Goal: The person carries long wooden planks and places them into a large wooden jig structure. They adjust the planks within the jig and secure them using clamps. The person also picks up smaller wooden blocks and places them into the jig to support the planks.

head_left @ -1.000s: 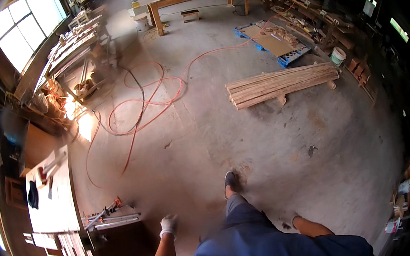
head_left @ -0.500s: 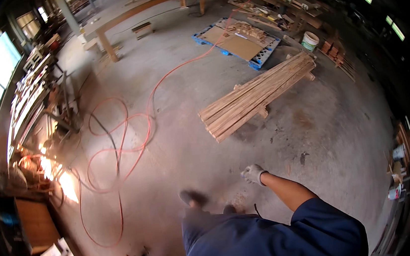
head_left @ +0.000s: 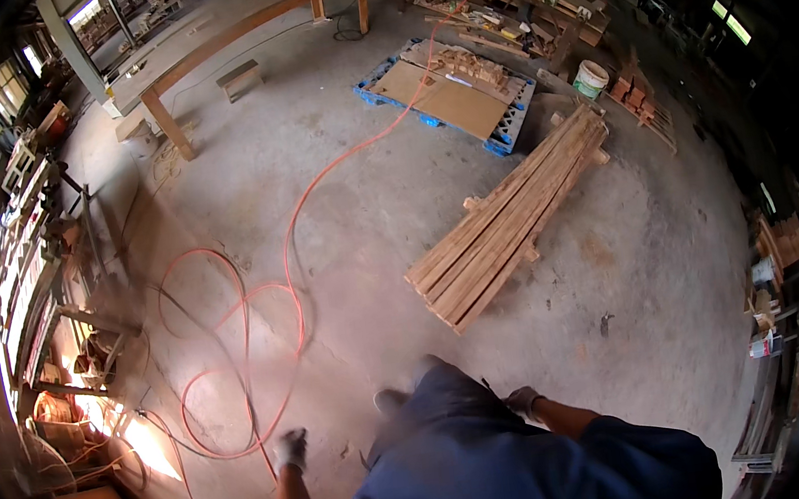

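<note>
My left hand [head_left: 291, 450], in a grey work glove, hangs low in front of me over the floor beside a loop of the orange hose [head_left: 299, 294]. Motion blurs its fingers, so I cannot tell how far they are bent. My right hand [head_left: 524, 403], gloved too, is close to my right hip with its fingers curled in, and nothing shows in it. Ahead of it lies a stack of long wooden strips [head_left: 514, 223], raised on crosspieces [head_left: 531, 253]. Neither hand touches the strips. One shoe [head_left: 391, 400] shows beyond my dark blue shirt.
A blue-edged pallet [head_left: 498, 146] with a brown board and wood pieces lies ahead, near a white bucket [head_left: 590, 79]. A long workbench [head_left: 231, 38] and a small stool [head_left: 238, 74] stand farther off. Wood-laden racks [head_left: 30, 259] line the left; shelves [head_left: 768, 328] line the right.
My left hand has come into view at the lower left. My right hand has drawn back toward my hip. The strips appear nearer and the view has shifted forward.
</note>
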Action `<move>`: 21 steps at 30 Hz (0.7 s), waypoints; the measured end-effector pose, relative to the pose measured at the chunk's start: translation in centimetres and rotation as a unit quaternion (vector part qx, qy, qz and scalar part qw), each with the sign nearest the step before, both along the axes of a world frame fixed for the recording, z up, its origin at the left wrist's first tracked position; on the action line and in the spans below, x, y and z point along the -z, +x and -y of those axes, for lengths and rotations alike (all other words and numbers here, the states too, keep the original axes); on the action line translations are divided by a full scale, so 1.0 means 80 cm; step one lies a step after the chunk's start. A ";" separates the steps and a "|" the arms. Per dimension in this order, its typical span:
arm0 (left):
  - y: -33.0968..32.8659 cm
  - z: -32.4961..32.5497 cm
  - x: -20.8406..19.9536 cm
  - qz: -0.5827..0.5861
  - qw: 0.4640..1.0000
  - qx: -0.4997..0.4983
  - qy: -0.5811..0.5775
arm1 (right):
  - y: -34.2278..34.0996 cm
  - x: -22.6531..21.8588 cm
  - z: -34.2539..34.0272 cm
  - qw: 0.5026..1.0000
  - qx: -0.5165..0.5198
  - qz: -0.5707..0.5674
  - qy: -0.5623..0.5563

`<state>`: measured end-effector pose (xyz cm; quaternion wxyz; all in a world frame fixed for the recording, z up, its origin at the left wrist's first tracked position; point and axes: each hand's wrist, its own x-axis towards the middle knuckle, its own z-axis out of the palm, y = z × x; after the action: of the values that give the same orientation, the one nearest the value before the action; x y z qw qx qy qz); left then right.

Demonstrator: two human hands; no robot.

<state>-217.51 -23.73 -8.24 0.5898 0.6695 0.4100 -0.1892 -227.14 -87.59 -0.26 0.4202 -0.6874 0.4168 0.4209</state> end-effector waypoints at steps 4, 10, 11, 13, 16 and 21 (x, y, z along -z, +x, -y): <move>0.249 0.034 -0.101 0.121 0.993 0.001 0.005 | 0.039 0.096 0.012 0.968 -0.240 0.069 -0.029; 0.382 0.049 -0.067 0.102 0.990 0.088 0.038 | 0.228 0.153 0.017 0.911 -0.409 0.057 -0.020; 0.384 0.035 -0.036 0.083 0.988 0.124 0.036 | 0.275 0.165 0.023 0.876 -0.476 0.065 -0.031; 0.385 0.063 -0.031 -0.018 0.996 0.091 -0.007 | 0.367 0.160 0.037 0.820 -0.559 0.111 -0.061; 0.390 0.109 -0.041 -0.120 0.988 0.086 0.034 | 0.547 0.133 0.053 0.952 0.277 0.036 0.126; 0.453 0.154 -0.060 -0.180 0.961 0.205 0.053 | 0.851 0.056 0.088 0.973 0.170 0.149 0.047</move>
<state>-181.25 -36.03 -3.47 0.4188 0.7244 0.3729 -0.4009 -159.07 -94.66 -4.72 0.5745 -0.6414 0.4399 0.2550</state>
